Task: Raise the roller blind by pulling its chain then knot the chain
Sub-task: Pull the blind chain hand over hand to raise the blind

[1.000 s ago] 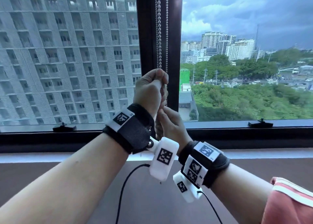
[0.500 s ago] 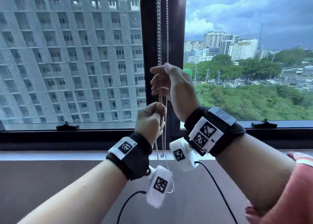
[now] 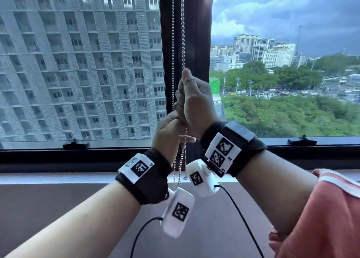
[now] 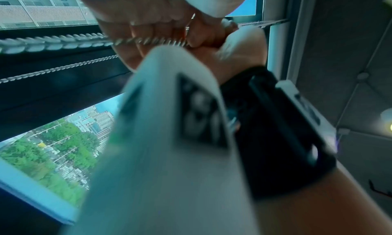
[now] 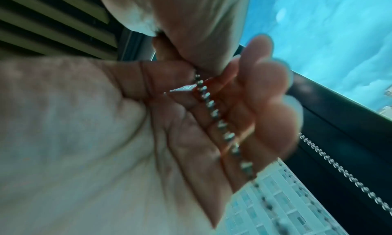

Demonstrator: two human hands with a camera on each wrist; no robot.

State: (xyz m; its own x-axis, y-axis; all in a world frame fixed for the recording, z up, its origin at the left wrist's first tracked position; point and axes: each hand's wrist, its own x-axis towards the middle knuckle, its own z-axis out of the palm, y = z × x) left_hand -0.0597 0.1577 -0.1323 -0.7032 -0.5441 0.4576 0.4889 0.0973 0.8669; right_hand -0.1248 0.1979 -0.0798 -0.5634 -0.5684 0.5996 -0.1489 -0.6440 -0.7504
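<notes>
A metal bead chain [image 3: 182, 43] hangs in two strands in front of the dark window post. My right hand [image 3: 194, 103] grips the right strand, its thumb pointing up along it. Just below, touching it, my left hand [image 3: 167, 135] holds the chain in a fist. Slack chain dangles beneath both hands as a loop [image 3: 180, 166]. In the left wrist view the chain [image 4: 63, 42] runs taut into my curled fingers [image 4: 148, 27]. The right wrist view shows the chain [image 5: 220, 122] across my palm, pinched at the thumb. The blind itself is out of view.
The dark window post [image 3: 202, 43] stands right behind the chain, with glass on both sides. A pale sill [image 3: 58, 178] runs below the frame. Black latches [image 3: 76, 144] [image 3: 302, 140] sit on the lower frame. Wrist-camera cables [image 3: 243, 218] hang under my arms.
A second ago my left hand was the upper one. It pulled down, my right hand rose above it to the chain, and the right fingers have now closed on the strand.
</notes>
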